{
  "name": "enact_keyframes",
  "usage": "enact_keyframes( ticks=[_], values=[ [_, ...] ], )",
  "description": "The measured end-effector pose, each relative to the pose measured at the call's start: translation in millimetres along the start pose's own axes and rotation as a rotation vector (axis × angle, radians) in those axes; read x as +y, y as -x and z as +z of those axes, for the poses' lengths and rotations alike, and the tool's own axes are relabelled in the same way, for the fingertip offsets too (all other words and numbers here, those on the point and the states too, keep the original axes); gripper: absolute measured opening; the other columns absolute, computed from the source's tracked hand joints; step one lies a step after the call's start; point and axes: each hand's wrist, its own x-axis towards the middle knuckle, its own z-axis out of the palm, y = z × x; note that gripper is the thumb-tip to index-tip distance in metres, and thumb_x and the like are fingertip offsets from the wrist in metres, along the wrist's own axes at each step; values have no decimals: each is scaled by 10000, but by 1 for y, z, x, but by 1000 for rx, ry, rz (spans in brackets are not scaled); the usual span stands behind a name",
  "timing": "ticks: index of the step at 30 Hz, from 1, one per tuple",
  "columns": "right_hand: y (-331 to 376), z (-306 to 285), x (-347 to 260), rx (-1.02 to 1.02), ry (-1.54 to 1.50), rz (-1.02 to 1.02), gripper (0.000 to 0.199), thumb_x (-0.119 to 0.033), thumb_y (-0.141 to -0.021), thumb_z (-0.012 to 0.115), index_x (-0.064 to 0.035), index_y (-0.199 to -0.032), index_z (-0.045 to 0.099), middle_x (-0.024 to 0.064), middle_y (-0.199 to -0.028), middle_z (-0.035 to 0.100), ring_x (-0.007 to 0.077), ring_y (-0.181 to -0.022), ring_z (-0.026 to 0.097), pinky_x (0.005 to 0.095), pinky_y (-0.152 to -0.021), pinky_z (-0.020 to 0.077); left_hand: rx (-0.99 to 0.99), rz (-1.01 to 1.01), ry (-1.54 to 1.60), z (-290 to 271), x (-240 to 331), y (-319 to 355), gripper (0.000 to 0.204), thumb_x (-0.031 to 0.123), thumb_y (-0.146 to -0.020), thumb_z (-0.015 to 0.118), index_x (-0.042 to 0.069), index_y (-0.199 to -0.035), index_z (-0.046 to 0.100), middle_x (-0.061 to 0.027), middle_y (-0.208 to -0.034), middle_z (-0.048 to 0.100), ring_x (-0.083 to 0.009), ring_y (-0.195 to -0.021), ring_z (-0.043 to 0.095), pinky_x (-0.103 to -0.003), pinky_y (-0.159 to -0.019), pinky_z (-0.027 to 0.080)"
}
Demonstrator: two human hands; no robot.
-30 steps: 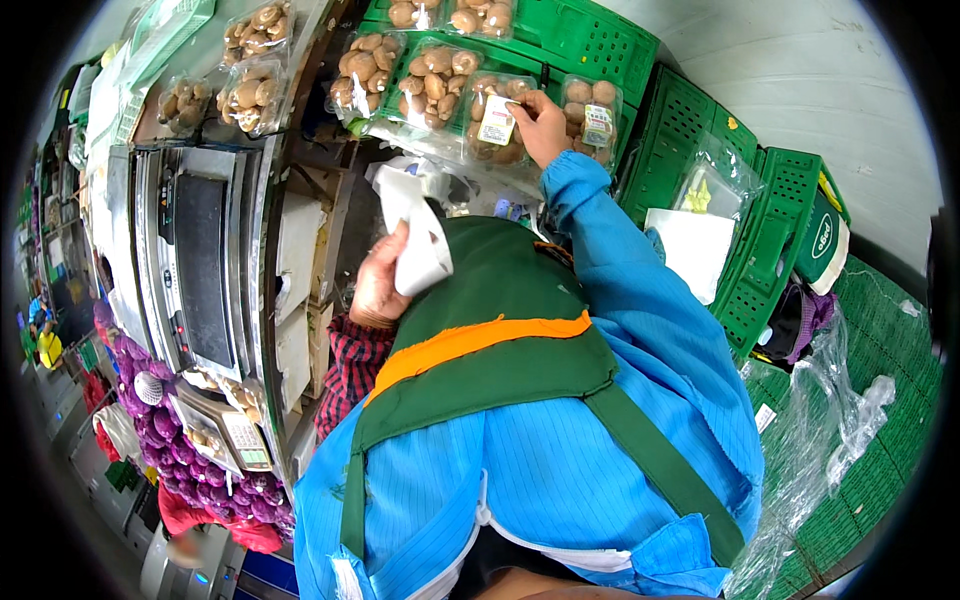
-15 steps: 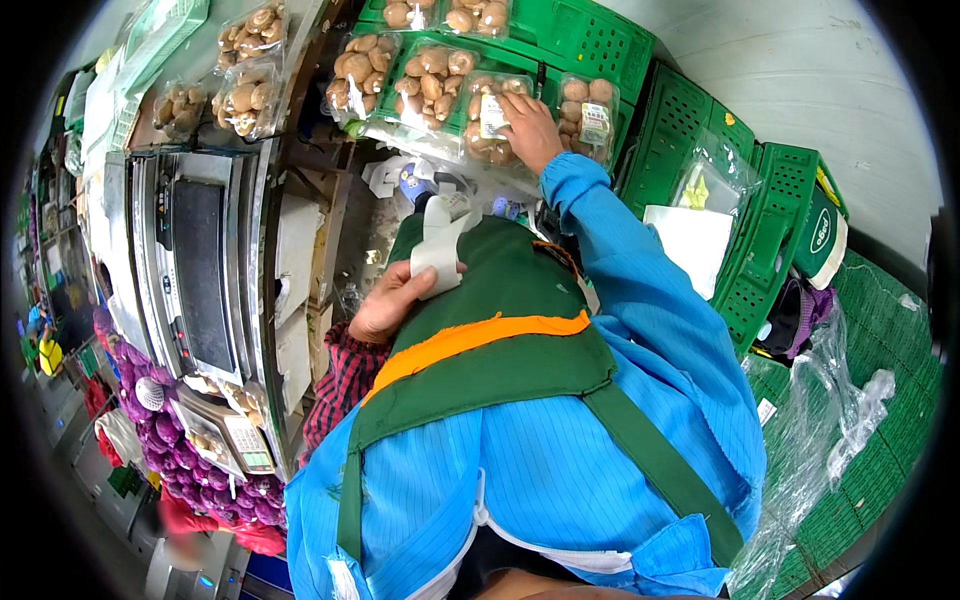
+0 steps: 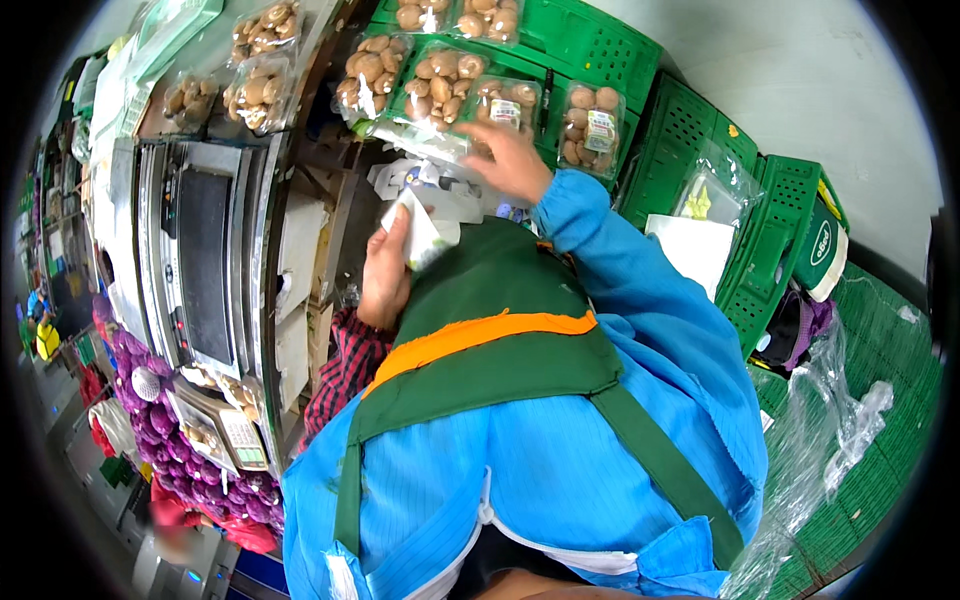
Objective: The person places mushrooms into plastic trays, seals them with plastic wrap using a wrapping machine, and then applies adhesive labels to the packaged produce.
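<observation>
My left hand (image 3: 386, 275) is closed on a strip of white label paper (image 3: 430, 238), its thumb on top, in front of my green apron. My right hand (image 3: 510, 165) hangs just this side of a labelled mushroom pack (image 3: 492, 92), fingers apart and holding nothing I can see. Right of that pack lies another labelled mushroom pack (image 3: 578, 130), with a dark marker pen (image 3: 547, 98) between the two. To the left are clear packs of brown mushrooms (image 3: 437, 88) on which I see no printed label. White crumpled paper (image 3: 440, 185) lies beneath my hands.
Green plastic crates (image 3: 590, 45) are behind and under the packs. At the right are a white sheet (image 3: 688, 245) and more green crates (image 3: 785, 190). A wrapping machine (image 3: 205, 260) stands left, with more mushroom packs (image 3: 258, 95) beyond it and a scale (image 3: 225, 425) nearer me.
My right hand has drawn back from the labelled pack, toward me and slightly left. My left hand has turned upright and shifted the paper strip slightly to the left.
</observation>
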Motion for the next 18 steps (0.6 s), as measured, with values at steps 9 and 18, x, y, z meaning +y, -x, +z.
enact_keyframes(
  ticks=[9, 18],
  values=[
    [16, 18, -70, -235, -537, -65, 382, -78, -850, 618, -106, -1230, 611, 129, -985, 663, 205, -908, 625, 331, -839, 481, 121, 216, 105, -1, 10, -26, 328, 283, -979, 537, -4, -1109, 629, -51, -999, 663, -112, -858, 616, -263, -753, 496],
    [13, 31, -75, -47, -164, -322, 210, -80, -787, 685, -90, -996, 678, 115, -908, 642, 307, -814, 603, 367, -746, 477, 102, 145, 89, -8, 17, -33, 303, 280, -981, 533, 13, -1080, 638, -41, -980, 662, -111, -854, 608, -269, -742, 483]
  ],
)
